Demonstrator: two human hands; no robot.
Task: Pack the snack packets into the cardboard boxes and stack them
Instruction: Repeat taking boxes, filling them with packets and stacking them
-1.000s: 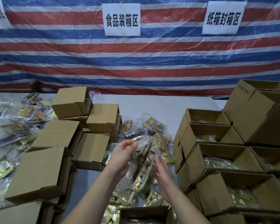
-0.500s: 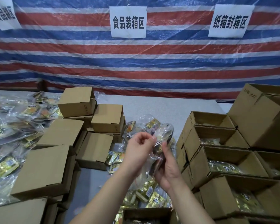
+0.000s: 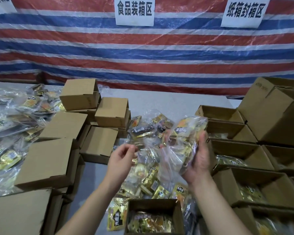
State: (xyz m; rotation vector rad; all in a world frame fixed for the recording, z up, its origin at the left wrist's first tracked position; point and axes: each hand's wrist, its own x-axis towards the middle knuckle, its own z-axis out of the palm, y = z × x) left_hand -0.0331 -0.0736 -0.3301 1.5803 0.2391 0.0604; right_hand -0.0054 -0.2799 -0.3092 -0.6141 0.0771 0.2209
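Note:
My right hand (image 3: 199, 157) grips a clear plastic bag of gold snack packets (image 3: 185, 138), held up above the table. My left hand (image 3: 121, 158) hovers beside it with loosely curled fingers; its fingertips seem to pinch the bag's loose plastic edge, though blur hides the contact. Below the hands lies a heap of loose gold packets (image 3: 149, 180). An open cardboard box (image 3: 154, 217) with packets inside stands at the near edge, in front of me.
Several open boxes holding packets (image 3: 255, 189) line the right side, with a bigger carton (image 3: 275, 116) behind them. Closed small boxes (image 3: 47, 163) are stacked at left, beside bagged packets (image 3: 8, 119). A striped tarp with paper signs hangs behind the grey table (image 3: 168, 104).
Both hands rose from the heap with the bag. The right hand then carried it up and to the right, while the left hand drew away leftward.

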